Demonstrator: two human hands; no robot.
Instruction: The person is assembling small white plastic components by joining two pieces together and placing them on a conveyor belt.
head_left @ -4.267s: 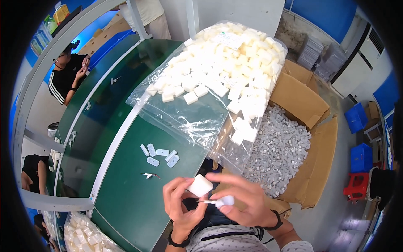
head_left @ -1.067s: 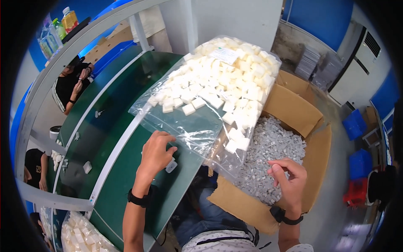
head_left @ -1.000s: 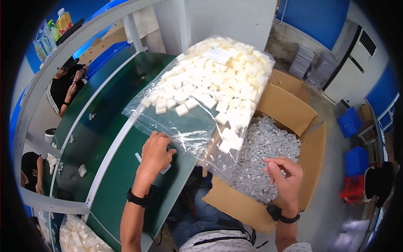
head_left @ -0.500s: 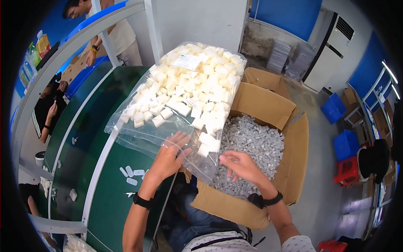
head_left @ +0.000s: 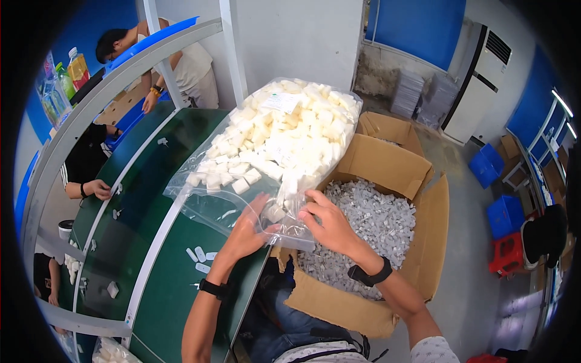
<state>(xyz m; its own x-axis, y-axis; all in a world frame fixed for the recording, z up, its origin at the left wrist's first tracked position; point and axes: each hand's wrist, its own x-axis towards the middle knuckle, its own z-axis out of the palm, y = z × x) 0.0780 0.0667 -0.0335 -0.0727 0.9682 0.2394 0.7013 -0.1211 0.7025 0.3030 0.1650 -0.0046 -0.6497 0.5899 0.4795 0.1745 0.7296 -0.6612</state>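
A large clear plastic bag (head_left: 212, 209) full of cream-white foam blocks (head_left: 290, 136) lies tilted across the green conveyor and the carton's edge, its loose end toward me. My left hand (head_left: 247, 233) rests against the film at this end, fingers stretched and thumb apart. Opposite it, my right hand (head_left: 330, 222) has its fingers curled on the bag's right edge. Between both hands a few foam blocks sit in bunched film. Below the bag, an open cardboard box (head_left: 348, 308) holds many small grey-white plastic parts (head_left: 369, 218).
Several white oval pieces (head_left: 201, 256) lie on the green conveyor belt (head_left: 175, 284), left of my forearm. A metal frame (head_left: 36, 199) curves along the left; people work beyond it. Blue bins (head_left: 505, 213) and a red stool (head_left: 506, 253) stand at the right.
My right hand has moved up and left onto the bag's edge. The loose bag end is bunched closer between my hands. The whole view has shifted slightly.
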